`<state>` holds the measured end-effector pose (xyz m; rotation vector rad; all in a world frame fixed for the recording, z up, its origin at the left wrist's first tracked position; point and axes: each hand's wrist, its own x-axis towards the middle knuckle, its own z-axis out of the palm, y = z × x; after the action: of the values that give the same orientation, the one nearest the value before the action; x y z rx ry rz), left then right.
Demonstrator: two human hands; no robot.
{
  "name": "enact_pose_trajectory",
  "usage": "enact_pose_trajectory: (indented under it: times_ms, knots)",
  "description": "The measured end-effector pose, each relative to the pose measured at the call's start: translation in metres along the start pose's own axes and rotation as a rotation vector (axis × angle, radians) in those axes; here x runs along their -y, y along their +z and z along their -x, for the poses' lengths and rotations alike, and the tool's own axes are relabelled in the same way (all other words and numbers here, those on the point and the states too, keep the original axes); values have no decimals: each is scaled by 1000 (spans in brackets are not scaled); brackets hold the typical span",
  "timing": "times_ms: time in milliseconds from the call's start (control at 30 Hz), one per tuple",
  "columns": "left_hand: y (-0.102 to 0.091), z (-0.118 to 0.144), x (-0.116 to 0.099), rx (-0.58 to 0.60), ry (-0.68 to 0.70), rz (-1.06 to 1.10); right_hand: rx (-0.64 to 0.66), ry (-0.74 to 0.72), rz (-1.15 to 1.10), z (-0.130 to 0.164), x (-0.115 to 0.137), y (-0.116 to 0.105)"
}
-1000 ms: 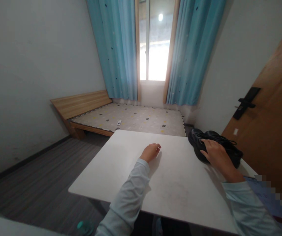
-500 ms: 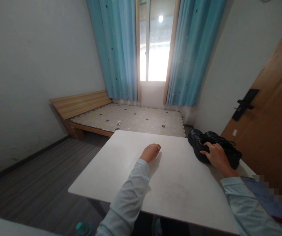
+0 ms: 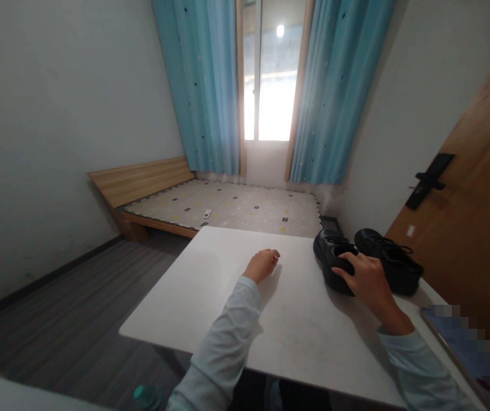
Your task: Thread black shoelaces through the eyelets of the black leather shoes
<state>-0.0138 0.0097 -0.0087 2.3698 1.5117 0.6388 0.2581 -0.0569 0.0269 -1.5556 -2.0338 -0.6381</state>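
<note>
Two black shoes stand on the white table [image 3: 210, 291] at its right side. My right hand [image 3: 367, 281] grips the nearer black shoe [image 3: 329, 254], which sits a little apart from the other black shoe [image 3: 392, 264] near the table's right edge. My left hand [image 3: 262, 265] rests on the middle of the table with its fingers curled and nothing in it. Both arms wear pale blue sleeves.
A low wooden bed [image 3: 227, 208] with a patterned mat lies beyond the table under a window with blue curtains [image 3: 204, 85]. A brown door [image 3: 471, 217] with a black handle is at the right. A teal bottle top [image 3: 147, 395] shows below the table's front edge.
My right hand has pulled one black shoe to the left, away from the other shoe. My left hand has stayed where it was.
</note>
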Motion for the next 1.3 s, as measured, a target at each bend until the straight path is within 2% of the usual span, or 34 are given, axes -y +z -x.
enact_pose_trajectory:
  times_ms: [333, 600, 800, 1133, 1300]
  knots:
    - [0, -1, -3, -27, -4, 4, -68, -106, -222, 29, 78, -36]
    - [-2, -3, -7, -26, -10, 22, -93, -131, -328, 45, 118, -42]
    - [0, -4, -5, -35, -2, 20, -173, -118, -319, 50, 130, -33]
    - [-1, -2, -6, -66, 29, 33, -142, -94, -307, 49, 129, -20]
    - [3, -3, -4, -118, 73, 69, -107, -74, -307, 45, 126, -16]
